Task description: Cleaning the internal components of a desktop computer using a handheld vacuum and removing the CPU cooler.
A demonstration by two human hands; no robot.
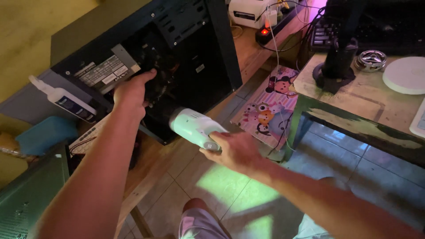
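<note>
Head view, looking down: the landmark is the open black metal computer case (177, 57), side panel off, lying on a wooden tabletop (248, 48). The left hand (130, 93) is right at the case's open side, fingers curled in among the dark parts inside; what they grip there is lost in shadow, so I cannot tell whether they are closed on anything. Just left of that hand, inside the case, sits the grey boxy power supply with its pale label (104, 71).

Below the case's lower edge, the right hand (234, 150) is wrapped around the rear of a pale green-and-white handheld plastic blower (195, 128), fingers pressed round its body, its front end aimed into the case opening and nearly touching the rim.

Left of the case, a white plastic bottle with a dark label (62, 99) lies tilted, and below that a blue plastic box (44, 135). Behind the case, on the far side of the tabletop, a black power strip with a glowing red switch (265, 32) and a white boxy device (250, 11).

Right of the case, down on the tiled floor (363, 177), a colourful cartoon-printed mat (270, 108). Further right, a second worn stone-look tabletop (380, 99) carries a black monitor stand (334, 66), a shiny metal ashtray (371, 59) and a round white disc (406, 74).
</note>
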